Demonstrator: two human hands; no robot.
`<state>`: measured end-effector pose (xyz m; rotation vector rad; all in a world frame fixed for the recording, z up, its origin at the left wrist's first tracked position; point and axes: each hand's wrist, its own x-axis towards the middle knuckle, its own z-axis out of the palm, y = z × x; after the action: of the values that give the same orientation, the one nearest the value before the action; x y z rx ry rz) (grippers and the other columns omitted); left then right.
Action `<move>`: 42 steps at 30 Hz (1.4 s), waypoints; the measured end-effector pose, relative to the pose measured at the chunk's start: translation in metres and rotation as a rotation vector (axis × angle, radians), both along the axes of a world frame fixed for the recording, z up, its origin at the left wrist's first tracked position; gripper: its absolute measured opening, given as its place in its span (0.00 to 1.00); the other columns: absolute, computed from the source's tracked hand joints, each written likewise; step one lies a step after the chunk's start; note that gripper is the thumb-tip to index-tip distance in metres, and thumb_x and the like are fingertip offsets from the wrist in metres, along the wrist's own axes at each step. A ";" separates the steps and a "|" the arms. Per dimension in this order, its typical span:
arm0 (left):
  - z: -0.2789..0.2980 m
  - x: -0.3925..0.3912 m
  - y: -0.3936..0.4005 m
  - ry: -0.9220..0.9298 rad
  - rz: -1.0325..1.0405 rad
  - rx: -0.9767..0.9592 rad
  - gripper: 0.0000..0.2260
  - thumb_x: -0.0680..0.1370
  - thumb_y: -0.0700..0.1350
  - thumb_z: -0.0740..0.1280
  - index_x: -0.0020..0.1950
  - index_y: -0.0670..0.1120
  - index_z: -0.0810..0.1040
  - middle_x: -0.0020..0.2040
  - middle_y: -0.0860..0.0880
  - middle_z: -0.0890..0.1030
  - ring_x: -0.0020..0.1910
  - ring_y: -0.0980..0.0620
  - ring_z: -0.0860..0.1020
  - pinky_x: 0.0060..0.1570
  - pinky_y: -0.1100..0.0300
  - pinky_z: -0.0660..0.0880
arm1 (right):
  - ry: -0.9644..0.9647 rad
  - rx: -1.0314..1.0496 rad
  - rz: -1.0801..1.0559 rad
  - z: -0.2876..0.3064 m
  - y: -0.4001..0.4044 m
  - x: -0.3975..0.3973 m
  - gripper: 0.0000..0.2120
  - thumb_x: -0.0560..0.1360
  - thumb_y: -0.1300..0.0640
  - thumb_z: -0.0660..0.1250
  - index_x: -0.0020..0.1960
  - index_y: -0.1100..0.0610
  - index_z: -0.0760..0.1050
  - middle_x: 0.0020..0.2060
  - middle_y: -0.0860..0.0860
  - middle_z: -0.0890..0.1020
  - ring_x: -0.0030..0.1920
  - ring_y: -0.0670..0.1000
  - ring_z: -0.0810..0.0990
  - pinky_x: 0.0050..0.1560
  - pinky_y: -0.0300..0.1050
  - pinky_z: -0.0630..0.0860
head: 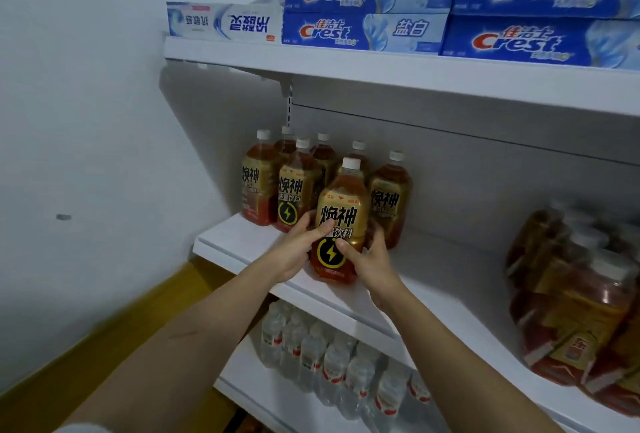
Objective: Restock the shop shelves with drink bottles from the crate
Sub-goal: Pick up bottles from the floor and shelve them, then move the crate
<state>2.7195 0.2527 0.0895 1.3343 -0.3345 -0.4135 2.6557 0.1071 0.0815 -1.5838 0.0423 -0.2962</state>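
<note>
Here left hand [294, 252] and right hand [372, 259] grip one bottle [341, 221] (six bottles [301, 186] behind).

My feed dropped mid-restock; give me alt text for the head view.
Both hands, left hand and right hand, hold an upright amber drink bottle at the front edge of the middle shelf, before six matching bottles. Toothpaste boxes sit above, water bottles below.

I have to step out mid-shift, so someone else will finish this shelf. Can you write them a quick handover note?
Left hand and right hand both grip one energy drink bottle, upright at the front edge of the middle shelf.
Six matching bottles already stand behind it, at the shelf's left end.
Left: seat this bottle in line, then fill the bare stretch to the right. The crate is out of view.
</note>
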 end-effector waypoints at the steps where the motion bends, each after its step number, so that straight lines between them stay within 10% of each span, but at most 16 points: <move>1: 0.000 0.005 -0.001 -0.002 -0.001 -0.018 0.35 0.69 0.56 0.75 0.73 0.50 0.68 0.63 0.48 0.81 0.65 0.50 0.77 0.69 0.49 0.71 | -0.006 -0.005 -0.005 -0.001 0.000 0.007 0.36 0.77 0.60 0.72 0.77 0.53 0.55 0.62 0.47 0.77 0.55 0.37 0.76 0.46 0.31 0.76; 21: -0.005 0.060 -0.028 -0.607 0.677 0.481 0.16 0.77 0.51 0.72 0.61 0.43 0.81 0.56 0.48 0.81 0.52 0.53 0.76 0.54 0.59 0.73 | -0.020 -0.301 -0.356 -0.024 0.000 0.092 0.41 0.72 0.50 0.76 0.79 0.52 0.58 0.70 0.54 0.67 0.71 0.54 0.68 0.71 0.51 0.68; 32: -0.017 0.052 -0.023 -0.539 0.563 0.470 0.21 0.76 0.50 0.72 0.67 0.44 0.77 0.59 0.48 0.79 0.57 0.48 0.79 0.58 0.46 0.78 | 0.028 -0.313 -0.340 -0.021 0.000 0.089 0.39 0.70 0.47 0.77 0.74 0.58 0.63 0.67 0.55 0.71 0.68 0.54 0.71 0.69 0.55 0.71; 42: -0.022 0.006 -0.012 -0.564 0.426 0.836 0.31 0.78 0.59 0.67 0.77 0.49 0.64 0.72 0.46 0.70 0.72 0.44 0.67 0.67 0.49 0.69 | 0.113 -0.385 -0.195 -0.021 0.001 0.033 0.25 0.80 0.55 0.65 0.74 0.60 0.64 0.67 0.54 0.72 0.68 0.53 0.71 0.64 0.45 0.68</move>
<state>2.7251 0.2403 0.0677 2.2876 -0.3387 0.2368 2.6887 0.1083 0.0604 -1.9825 0.2407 -0.3825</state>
